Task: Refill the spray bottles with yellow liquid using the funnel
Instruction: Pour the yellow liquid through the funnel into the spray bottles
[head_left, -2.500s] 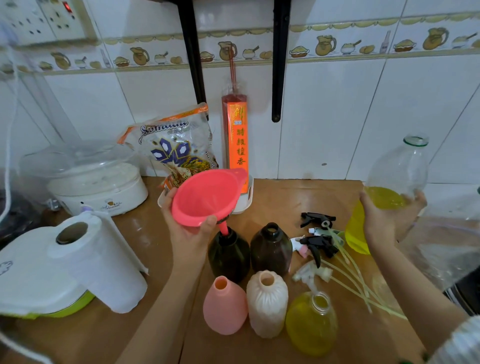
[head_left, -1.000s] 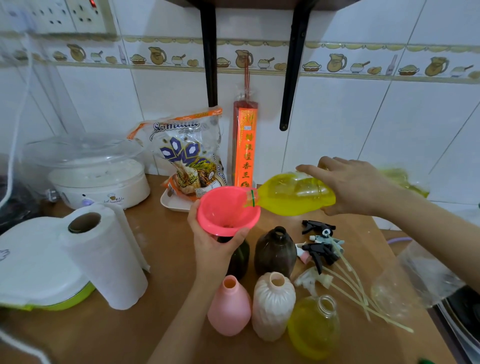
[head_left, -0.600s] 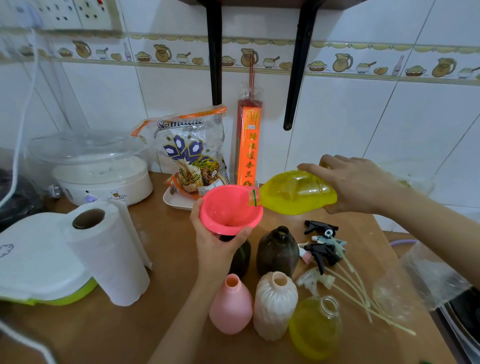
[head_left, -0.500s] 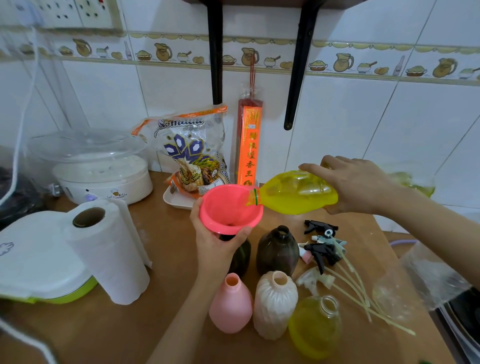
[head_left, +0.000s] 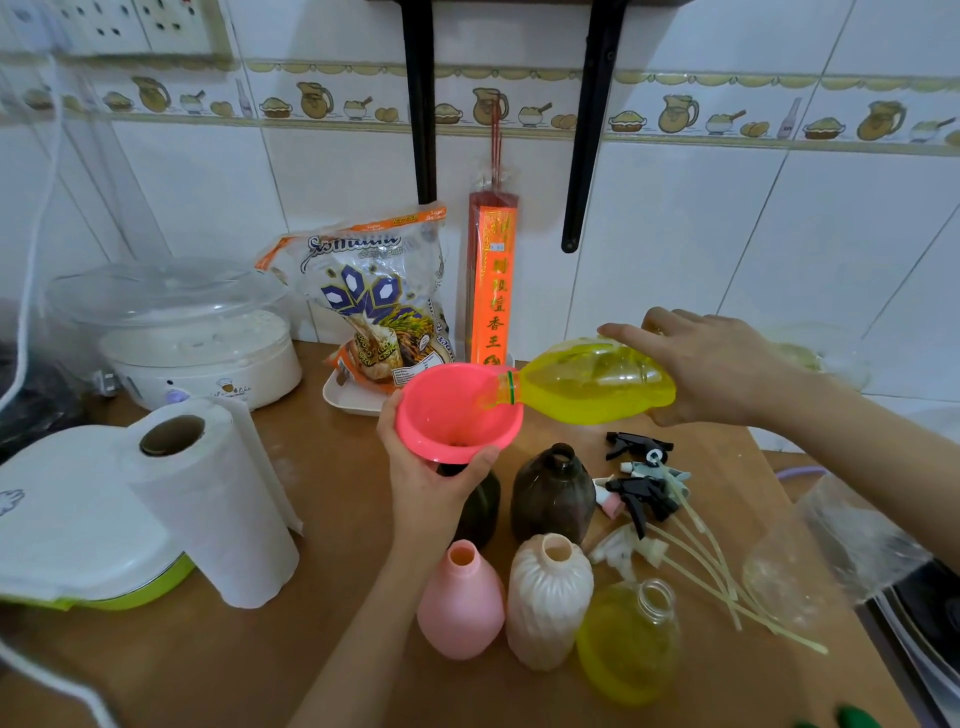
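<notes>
The left hand (head_left: 431, 483) is curled round the underside of the pink funnel (head_left: 460, 413), holding it over a dark bottle (head_left: 480, 506) near the middle of the wooden worktop (head_left: 322, 654); the funnel's spout is hidden behind the hand. The right hand (head_left: 711, 369) grips the big clear bottle of yellow liquid (head_left: 592, 387), which lies nearly level with its neck over the funnel's right rim. Just right of the dark bottle stands a second brown bottle (head_left: 553, 496), uncapped. Toward the front edge stand three more open bottles in a row: a pink one (head_left: 460, 605), a ribbed cream one (head_left: 548, 600) and a clear one holding yellow liquid (head_left: 628, 642). The loose spray heads (head_left: 641, 480) with their long tubes lie toward the right edge. A paper towel roll (head_left: 213, 499) stands toward the left edge.
</notes>
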